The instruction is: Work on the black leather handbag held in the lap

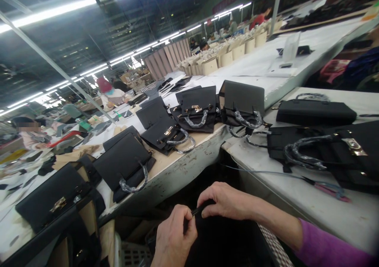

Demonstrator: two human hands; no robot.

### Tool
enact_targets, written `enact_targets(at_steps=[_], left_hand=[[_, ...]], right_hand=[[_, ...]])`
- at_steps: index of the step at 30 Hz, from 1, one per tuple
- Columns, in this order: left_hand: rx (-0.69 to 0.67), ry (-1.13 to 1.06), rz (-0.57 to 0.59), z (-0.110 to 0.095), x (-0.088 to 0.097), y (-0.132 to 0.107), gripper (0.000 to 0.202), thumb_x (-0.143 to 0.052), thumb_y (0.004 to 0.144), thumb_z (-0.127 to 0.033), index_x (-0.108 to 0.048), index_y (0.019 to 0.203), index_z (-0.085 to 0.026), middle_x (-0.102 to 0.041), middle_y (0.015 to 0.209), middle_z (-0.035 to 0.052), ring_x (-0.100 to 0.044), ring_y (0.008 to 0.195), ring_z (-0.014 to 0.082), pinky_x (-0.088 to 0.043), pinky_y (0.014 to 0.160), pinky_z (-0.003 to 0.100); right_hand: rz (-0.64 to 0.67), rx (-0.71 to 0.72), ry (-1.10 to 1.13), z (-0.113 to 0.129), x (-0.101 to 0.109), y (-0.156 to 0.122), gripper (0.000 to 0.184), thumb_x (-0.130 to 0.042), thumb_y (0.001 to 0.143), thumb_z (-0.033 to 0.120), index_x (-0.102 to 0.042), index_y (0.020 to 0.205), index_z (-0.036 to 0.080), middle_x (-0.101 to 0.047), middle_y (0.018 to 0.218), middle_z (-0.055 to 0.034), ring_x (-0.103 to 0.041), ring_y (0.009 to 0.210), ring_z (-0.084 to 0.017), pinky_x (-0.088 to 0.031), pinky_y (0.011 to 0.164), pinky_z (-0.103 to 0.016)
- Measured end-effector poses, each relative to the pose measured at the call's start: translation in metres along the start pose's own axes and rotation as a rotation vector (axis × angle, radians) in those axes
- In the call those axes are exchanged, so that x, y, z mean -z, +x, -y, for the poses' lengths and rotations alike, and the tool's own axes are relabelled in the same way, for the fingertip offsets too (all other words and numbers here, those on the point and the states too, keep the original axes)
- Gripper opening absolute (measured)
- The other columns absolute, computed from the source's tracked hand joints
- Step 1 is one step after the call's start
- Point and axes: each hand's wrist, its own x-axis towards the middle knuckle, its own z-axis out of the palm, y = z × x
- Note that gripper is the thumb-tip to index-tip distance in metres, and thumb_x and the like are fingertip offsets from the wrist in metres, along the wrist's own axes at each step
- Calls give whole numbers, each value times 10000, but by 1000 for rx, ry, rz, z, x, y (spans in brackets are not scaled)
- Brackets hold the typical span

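Low in the view, my left hand is closed, thumb and fingers pinched on one end of a narrow black strap. A small gold-coloured glint shows on it beside my left fingertips. My right hand comes in from the right under a purple sleeve and pinches the strap's other end. Much of the strap is hidden by the fingers. Below both hands lies a large black mass, too dark to make out.
Black handbags with plastic-wrapped handles line the table edge ahead. More black bags lie on the right-hand table, near a pink-handled tool with a cable. A pale crate stands below left. Co-workers sit farther back.
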Motion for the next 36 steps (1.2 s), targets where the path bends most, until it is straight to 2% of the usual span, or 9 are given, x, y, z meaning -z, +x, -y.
enact_targets(at_steps=[5, 8, 12, 15, 18, 24, 28, 32, 36], left_hand=[[7, -14, -14, -3, -1, 0, 145, -449, 888, -112, -490, 791, -211, -578, 727, -20, -593, 596, 102, -478, 614, 194], [20, -53, 9, -4, 0, 0, 146, -456, 894, -121, -494, 784, -209, -579, 732, -19, -591, 605, 104, -477, 626, 202], [117, -154, 124, -6, 9, 5, 105, -506, 877, -141, -542, 810, -213, -608, 737, -25, -605, 633, 118, -485, 638, 216], [268, -303, 261, -9, 20, 12, 175, -571, 856, -134, -601, 992, -239, -680, 823, -27, -662, 738, 136, -517, 711, 223], [319, -375, 337, -12, 27, 19, 268, -619, 817, -96, -635, 1035, -251, -708, 908, -20, -673, 840, 156, -520, 804, 244], [346, -357, 327, -18, 27, 24, 87, -616, 841, -132, -628, 851, -217, -632, 739, -33, -586, 669, 137, -467, 638, 229], [339, -335, 293, -20, 21, 23, 88, -613, 839, -132, -623, 823, -217, -643, 760, -32, -600, 700, 143, -470, 673, 242], [251, -269, 241, -20, 17, 21, 93, -602, 843, -130, -626, 839, -221, -674, 841, -24, -627, 755, 151, -474, 730, 263], [307, -154, 279, -26, 17, 26, 82, -613, 846, -178, -641, 784, -224, -674, 758, -28, -630, 689, 161, -468, 635, 251]], right_hand=[[5, -49, 80, 3, 1, 1, 158, -751, 752, 288, -801, 889, 230, -739, 737, 14, -663, 738, -179, -449, 663, -219], [3, -117, 138, 5, 2, -2, 129, -739, 722, 297, -796, 826, 247, -713, 714, 37, -637, 719, -165, -420, 621, -209], [26, -259, 166, 7, 2, -2, 122, -739, 672, 327, -783, 771, 269, -650, 635, 59, -596, 688, -158, -384, 598, -223], [40, -330, 165, 10, 1, -1, 113, -733, 644, 325, -772, 737, 275, -593, 566, 62, -562, 645, -158, -349, 549, -232], [49, -325, 170, 11, 0, -1, 122, -729, 650, 333, -771, 752, 281, -623, 606, 61, -578, 673, -164, -358, 561, -236], [19, -180, 143, 4, -2, -7, 162, -728, 724, 344, -784, 861, 277, -742, 832, 40, -647, 784, -181, -432, 699, -251], [41, -111, 175, -5, 0, -11, 197, -744, 737, 296, -779, 928, 264, -753, 877, 32, -659, 827, -186, -455, 730, -238], [11, -97, 179, -6, 2, -15, 243, -754, 722, 236, -765, 965, 249, -748, 901, 21, -664, 854, -188, -467, 744, -232], [-73, -138, 123, 1, 1, -17, 232, -777, 690, 210, -747, 919, 229, -740, 883, 7, -668, 864, -201, -468, 725, -237]])
